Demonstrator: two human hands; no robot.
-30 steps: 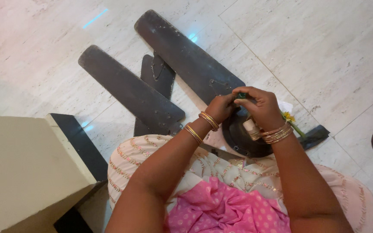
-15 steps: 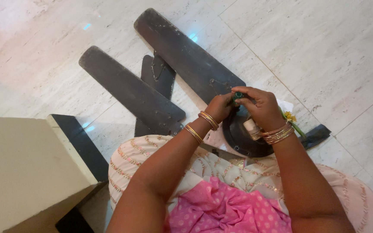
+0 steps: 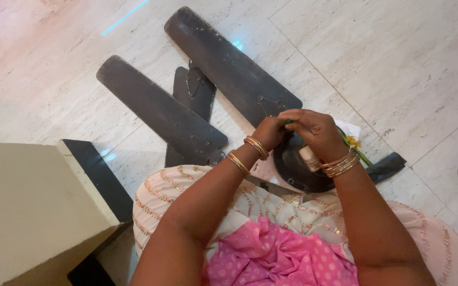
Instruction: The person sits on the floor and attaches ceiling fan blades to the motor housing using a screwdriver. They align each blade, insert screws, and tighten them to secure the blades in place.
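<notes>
Both hands meet right of center over the dark round fan hub on the floor: left hand and right hand pinched closed on a small green thing. Tiny piece, could easily slip and roll under the fan blades.

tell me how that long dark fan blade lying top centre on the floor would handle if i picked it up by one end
The fan blade looks flat, thin and rigid, so it would probably stay stiff rather than droop. Its length suggests awkward leverage from one end. On the polished floor it would likely slide, not roll.
</notes>
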